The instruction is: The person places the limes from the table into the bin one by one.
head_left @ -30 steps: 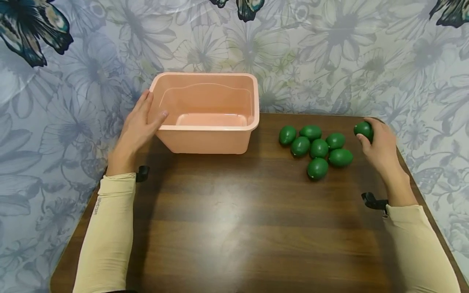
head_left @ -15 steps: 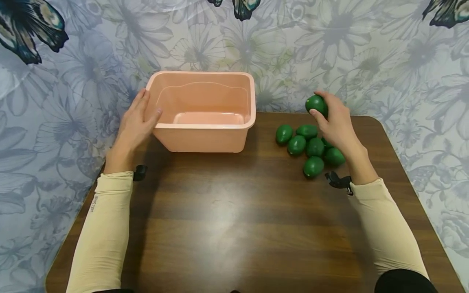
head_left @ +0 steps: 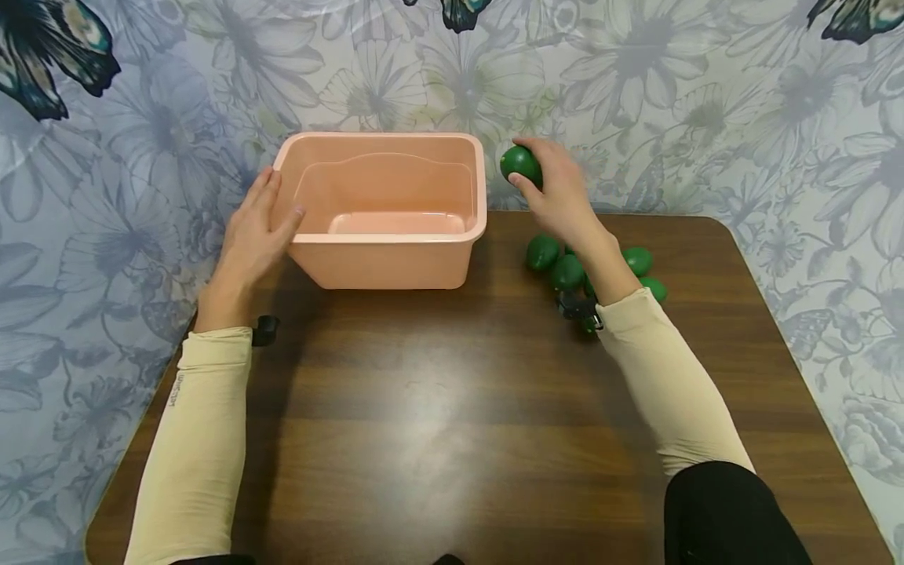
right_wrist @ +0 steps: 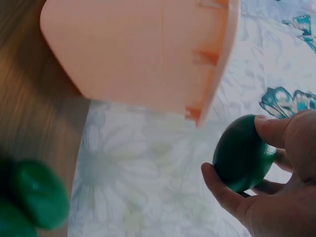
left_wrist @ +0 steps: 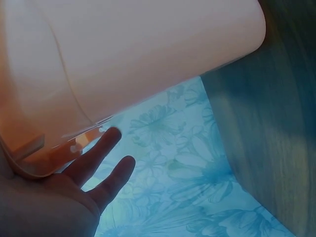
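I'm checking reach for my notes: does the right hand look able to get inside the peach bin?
Probably yes: the right hand, holding a green oval item, is beside the open-topped peach bin, and nothing visible stands between them.

- The right hand [right_wrist: 291, 185] gripped a dark green oval object [right_wrist: 242, 153] between thumb and fingers.
- A peach bin [right_wrist: 128, 54] was near the object, not touching it.
- Other green ovals [right_wrist: 42, 195], partly cropped, lay on brown wood [right_wrist: 37, 118].
- Butterflies [right_wrist: 284, 101] patterned the pale floral backdrop [right_wrist: 143, 173].

On the table [head_left: 424, 424], the tub [head_left: 391, 265] stands left of the ovoid cluster [head_left: 567, 273] and the ovoid [head_left: 519, 165] in the right hand [head_left: 561, 192].
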A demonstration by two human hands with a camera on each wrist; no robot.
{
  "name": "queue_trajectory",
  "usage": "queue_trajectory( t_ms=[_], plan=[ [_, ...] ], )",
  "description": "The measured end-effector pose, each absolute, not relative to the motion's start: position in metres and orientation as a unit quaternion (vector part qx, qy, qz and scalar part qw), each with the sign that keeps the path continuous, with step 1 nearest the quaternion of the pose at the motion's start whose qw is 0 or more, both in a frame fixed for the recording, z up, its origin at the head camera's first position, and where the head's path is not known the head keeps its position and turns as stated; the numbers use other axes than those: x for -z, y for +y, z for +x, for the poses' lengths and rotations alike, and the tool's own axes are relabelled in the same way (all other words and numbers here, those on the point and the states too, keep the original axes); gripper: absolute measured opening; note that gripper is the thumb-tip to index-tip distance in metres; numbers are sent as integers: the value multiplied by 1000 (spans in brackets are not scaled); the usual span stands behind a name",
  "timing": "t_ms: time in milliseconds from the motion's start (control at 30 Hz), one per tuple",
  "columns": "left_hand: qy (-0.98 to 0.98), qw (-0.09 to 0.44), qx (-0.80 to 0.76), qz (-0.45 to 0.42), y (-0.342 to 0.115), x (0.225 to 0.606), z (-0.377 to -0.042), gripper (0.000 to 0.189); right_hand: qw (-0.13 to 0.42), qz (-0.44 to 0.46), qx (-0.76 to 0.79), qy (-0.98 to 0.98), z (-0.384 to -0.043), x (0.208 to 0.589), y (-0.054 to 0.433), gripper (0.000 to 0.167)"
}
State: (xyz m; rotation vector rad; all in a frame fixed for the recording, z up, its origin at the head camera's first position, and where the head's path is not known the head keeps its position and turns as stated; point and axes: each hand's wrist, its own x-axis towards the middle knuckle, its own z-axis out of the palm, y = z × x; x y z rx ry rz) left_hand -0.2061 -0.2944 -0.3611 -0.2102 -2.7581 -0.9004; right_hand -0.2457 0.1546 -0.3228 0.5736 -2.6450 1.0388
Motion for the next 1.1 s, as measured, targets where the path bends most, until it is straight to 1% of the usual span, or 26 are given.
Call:
queue_trajectory(
  t_ms=[233, 433, 533, 800, 967, 1100],
  plan=[
    [-942, 111, 308, -69, -295, 361, -208, 78, 114, 194, -384, -895, -266, 329, 118, 54],
    [-943, 98, 310, -68, -294, 361, -207, 80, 139, 192, -400, -885, -282, 335, 96, 53],
    [-945, 93, 306, -63, -297, 361, -205, 80, 151, 204, -400, -881, -289, 336, 84, 52],
    [-945, 96, 304, -67, -299, 361, -206, 80, 115, 202, -384, -894, -300, 338, 63, 52],
    [-945, 96, 306, -66, -297, 361, -206, 80, 81, 192, -379, -902, -302, 340, 61, 53],
    [-944, 100, 307, -65, -296, 360, -206, 80, 69, 188, -381, -902, -302, 343, 62, 54]
  ],
)
